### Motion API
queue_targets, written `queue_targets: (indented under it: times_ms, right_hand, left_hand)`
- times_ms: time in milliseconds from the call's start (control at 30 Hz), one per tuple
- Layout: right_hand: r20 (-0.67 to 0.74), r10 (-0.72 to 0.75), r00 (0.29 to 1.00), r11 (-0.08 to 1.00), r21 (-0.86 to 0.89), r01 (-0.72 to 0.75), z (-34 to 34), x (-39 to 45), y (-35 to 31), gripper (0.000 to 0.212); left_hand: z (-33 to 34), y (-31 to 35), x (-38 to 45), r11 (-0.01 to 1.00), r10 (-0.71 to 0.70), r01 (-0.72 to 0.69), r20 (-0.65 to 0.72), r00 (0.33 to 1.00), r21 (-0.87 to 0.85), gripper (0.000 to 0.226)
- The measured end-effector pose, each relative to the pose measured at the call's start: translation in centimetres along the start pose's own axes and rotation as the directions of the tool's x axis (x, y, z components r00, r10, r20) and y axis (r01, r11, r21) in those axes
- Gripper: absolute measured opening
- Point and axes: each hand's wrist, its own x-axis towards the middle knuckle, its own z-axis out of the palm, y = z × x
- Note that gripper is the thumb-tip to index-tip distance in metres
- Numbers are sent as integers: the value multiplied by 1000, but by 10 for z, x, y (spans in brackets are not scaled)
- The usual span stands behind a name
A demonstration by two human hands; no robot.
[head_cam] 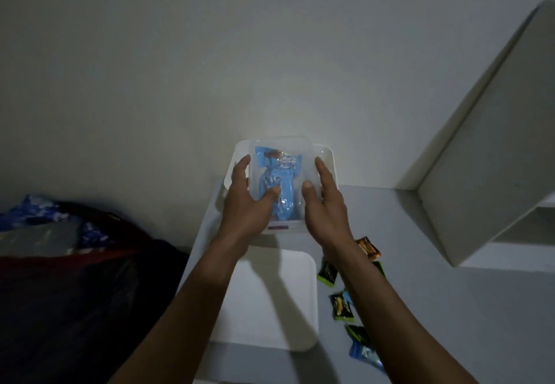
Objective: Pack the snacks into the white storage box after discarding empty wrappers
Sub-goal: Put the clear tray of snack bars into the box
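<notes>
Both hands, left (pixel 243 200) and right (pixel 326 203), are gripping a clear container (pixel 277 179) of blue snack packs over the white storage box (pixel 329 158); lowering it in looks next, with loose snacks (pixel 342 305) waiting nearer.

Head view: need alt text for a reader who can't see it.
Two bare hands, left hand and right hand, hold a clear container of blue snack packs over a white storage box on a grey table. A white lid lies nearer, with small wrapped snacks scattered beside it.
</notes>
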Motion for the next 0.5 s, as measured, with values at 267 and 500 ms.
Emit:
queue_targets:
  times_ms: [267, 500]
  right_hand:
    - [9, 85, 996, 995, 57, -86, 51, 117, 3, 51]
    - [90, 242, 966, 970, -19, -241, 88, 177, 58, 56]
  left_hand:
    - [-8, 2, 137, 995, -89, 85, 85, 992, 46, 68]
    - [-6, -64, 220, 956, -273, 254, 128, 954, 146, 70]
